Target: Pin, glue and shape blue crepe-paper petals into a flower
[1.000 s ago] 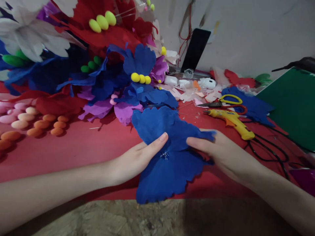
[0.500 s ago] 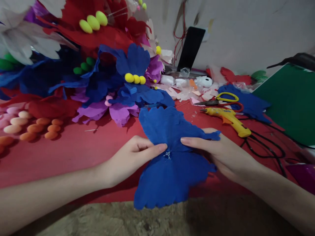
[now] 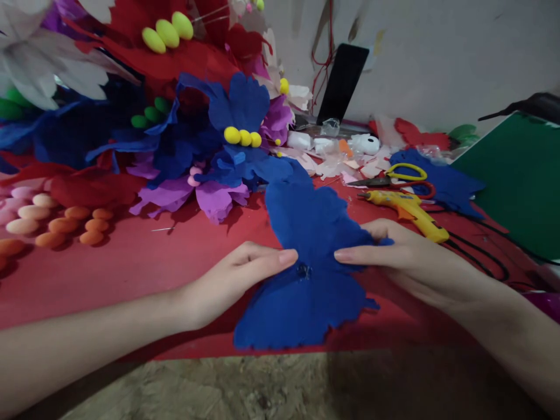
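A blue butterfly-shaped cutout [image 3: 306, 309] with scalloped edges is held up between my two hands over the front of the red table. My left hand [image 3: 245, 280] pinches it near the middle, thumb on top and fingers behind. From the other side, my right hand [image 3: 394, 256] grips it with the thumb lying flat on its face; the other fingers are mostly hidden behind it. A small shiny clear patch, looking like glue, shows at its centre beside my left thumb.
A yellow glue gun [image 3: 409, 211] with a black cord and yellow-and-red-handled scissors [image 3: 385, 182] lie to the right. Colourful cutouts with bead-like rows [image 3: 242, 137] fill the back left. Orange oval beads [image 3: 65, 225] lie at left. A green board [image 3: 511, 181] leans at right.
The blue cutout has tilted: its upper part has shifted right and its lower edge has risen. Both hands keep hold of it, and the right hand has moved slightly.
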A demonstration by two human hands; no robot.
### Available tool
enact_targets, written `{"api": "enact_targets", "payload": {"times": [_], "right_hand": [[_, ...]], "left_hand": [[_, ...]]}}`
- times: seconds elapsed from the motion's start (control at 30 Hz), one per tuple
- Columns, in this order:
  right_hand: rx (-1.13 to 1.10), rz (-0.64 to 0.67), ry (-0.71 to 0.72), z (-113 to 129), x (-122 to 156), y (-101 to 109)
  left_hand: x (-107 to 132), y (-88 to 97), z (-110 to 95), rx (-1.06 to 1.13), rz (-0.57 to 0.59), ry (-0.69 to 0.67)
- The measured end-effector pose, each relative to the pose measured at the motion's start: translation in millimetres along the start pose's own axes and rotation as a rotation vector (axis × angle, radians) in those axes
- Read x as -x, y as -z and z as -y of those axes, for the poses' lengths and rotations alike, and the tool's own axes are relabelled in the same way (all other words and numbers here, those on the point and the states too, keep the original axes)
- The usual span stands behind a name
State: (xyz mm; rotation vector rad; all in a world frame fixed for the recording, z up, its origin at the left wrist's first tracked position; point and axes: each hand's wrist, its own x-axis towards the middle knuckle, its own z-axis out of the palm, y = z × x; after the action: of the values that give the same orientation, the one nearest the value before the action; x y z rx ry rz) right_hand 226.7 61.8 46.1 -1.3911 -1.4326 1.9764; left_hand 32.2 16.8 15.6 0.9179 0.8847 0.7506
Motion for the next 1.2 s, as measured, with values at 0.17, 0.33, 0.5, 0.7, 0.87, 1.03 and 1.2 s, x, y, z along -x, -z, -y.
{"api": "enact_targets", "payload": {"times": [0.17, 0.33, 0.5, 0.7, 0.87, 1.03, 1.2], "right_hand": [[-0.057, -0.174, 0.186, 2, 0, 7], [0.335, -0.174, 0.108, 11, 4, 24], [0.188, 0.012, 0.076, 8, 3, 20], [0.144, -0.018, 0.115, 0, -4, 16], [0.051, -0.054, 0.131, 1, -8, 12], [-0.113, -0.164, 0.135, -3, -7, 2], [-0.096, -0.206, 0.139, -5, -3, -1]], "left_hand": [[-5, 3.4, 1, -0.146, -0.101, -0.056], [-7, 3.6, 3, -0.15, -0.171, -0.095], [-6, 3.8, 2, -0.185, -0.148, -0.074], [-5, 5.5, 2, -0.218, -0.103, -0.062], [-6, 4.1, 3, -0.132, -0.156, -0.114], [-6, 3.0, 1, 0.005, -0.181, -0.155], [-3, 3.0, -1, -0.006, -0.171, -0.137]]}}
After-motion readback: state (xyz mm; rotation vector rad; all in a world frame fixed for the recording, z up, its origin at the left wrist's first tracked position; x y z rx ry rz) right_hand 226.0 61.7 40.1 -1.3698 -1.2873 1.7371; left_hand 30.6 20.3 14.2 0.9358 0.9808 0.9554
